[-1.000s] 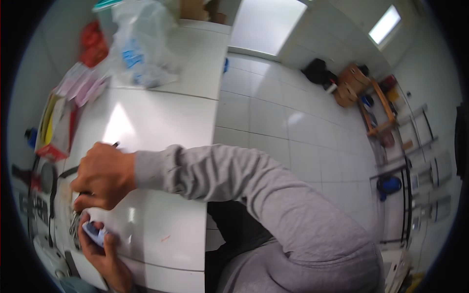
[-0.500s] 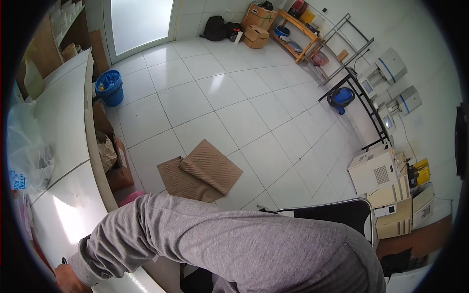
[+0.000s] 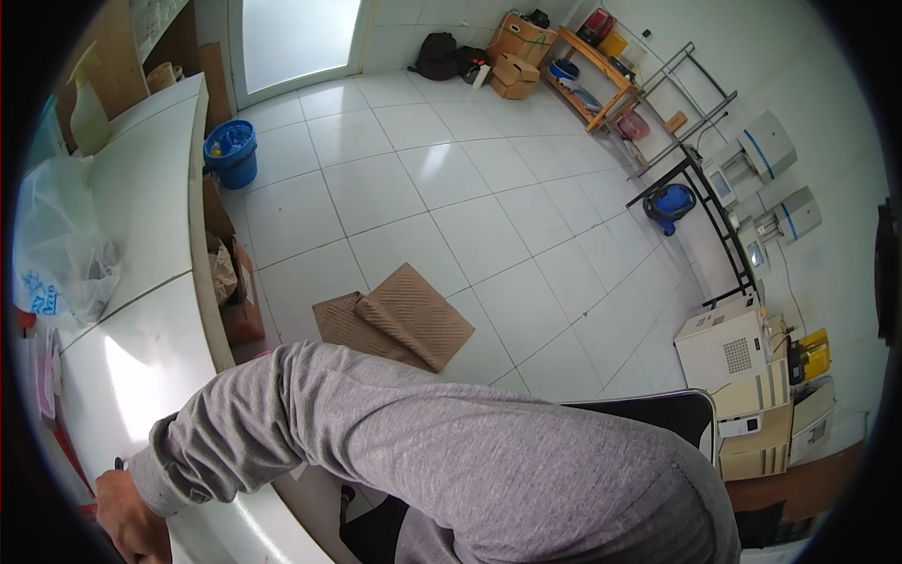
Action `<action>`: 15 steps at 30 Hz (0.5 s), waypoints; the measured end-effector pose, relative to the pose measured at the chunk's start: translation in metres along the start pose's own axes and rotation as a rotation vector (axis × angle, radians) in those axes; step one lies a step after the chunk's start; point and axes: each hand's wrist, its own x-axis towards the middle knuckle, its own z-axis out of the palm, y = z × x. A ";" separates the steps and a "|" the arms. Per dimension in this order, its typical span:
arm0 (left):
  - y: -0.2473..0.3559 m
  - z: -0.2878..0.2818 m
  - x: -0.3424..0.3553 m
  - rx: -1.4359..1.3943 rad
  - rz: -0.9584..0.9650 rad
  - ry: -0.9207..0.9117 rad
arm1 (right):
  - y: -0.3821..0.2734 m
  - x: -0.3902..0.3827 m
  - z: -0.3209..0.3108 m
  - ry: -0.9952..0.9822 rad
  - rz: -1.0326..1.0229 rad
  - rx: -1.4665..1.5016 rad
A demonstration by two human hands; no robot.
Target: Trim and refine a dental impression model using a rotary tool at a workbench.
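My right hand (image 3: 130,515) rests at the lower left on the white countertop (image 3: 113,376), at the end of a long grey sleeve that crosses the view. Its fingers are closed, partly turned away and cut by the dark rim. The dark end of a pen (image 3: 119,463) sticks up just above the knuckles; the rest of it is hidden. Beside the hand runs a red strip (image 3: 75,461), with pinkish papers or packets (image 3: 42,371) farther up. My left hand is out of view.
A clear plastic bag (image 3: 70,244) and a spray bottle (image 3: 89,113) stand on the counter. Below it are a blue bin (image 3: 232,164) and a cardboard box (image 3: 246,310). Folded brown cardboard (image 3: 418,315) lies on the tiled floor. A black chair (image 3: 658,409) stands close at right.
The view has shifted, so counter and floor things sit farther right and more of my right hand shows. The hand stays closed on the counter.
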 end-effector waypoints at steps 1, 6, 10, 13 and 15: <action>0.006 0.005 -0.001 -0.007 0.031 0.035 | 0.003 0.003 0.012 0.081 0.029 0.111; -0.025 -0.015 -0.005 -0.103 -0.045 0.028 | -0.004 -0.022 -0.011 0.190 0.021 0.178; 0.004 -0.001 -0.003 -0.380 -0.173 -0.032 | -0.006 -0.038 -0.043 -0.019 0.023 0.105; 0.004 -0.005 -0.002 -0.333 -0.098 -0.034 | -0.009 -0.030 -0.049 -0.089 0.002 0.063; 0.000 -0.009 -0.008 -0.330 -0.084 0.014 | -0.019 -0.024 -0.051 -0.119 -0.019 0.076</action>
